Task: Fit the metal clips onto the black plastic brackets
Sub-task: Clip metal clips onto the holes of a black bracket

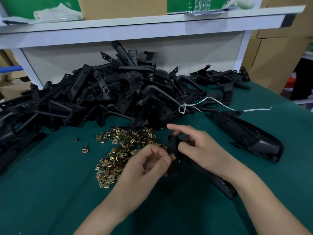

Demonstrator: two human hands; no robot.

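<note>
behind clip pile [128, 150]: bracket heap [101, 92] blocks, full width
left of clip pile: bare mat [50, 175], two stray clips [85, 149]
right of clip pile: long black bracket [250, 138] lying flat
near side of clip pile: open mat

One left hand [149, 161], one right hand [199, 148], one white string [220, 103], brackets [118, 89] and clips [118, 150] beyond counting

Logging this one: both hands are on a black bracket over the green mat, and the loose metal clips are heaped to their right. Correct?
No. The head view shows the metal clips heaped to the left, beside the left hand. It and the right hand are on the black bracket over the green mat.
</note>
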